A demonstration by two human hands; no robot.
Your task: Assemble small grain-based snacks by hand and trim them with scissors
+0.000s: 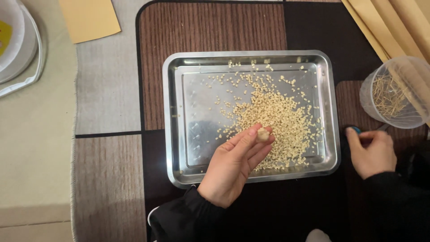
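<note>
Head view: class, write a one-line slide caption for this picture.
Left hand pinches a pale lump above a steel tray of scattered grains; right hand rests beside it.

Your left hand covers part of the steel tray and its lower rim; the grains beneath it are hidden. The pale lump at your fingertips is too small to identify. Your right hand conceals most of a blue-tipped object at the right of the frame. The clear plastic cup is cut off by the right edge. The white bowl, upper left, is cropped.
</note>
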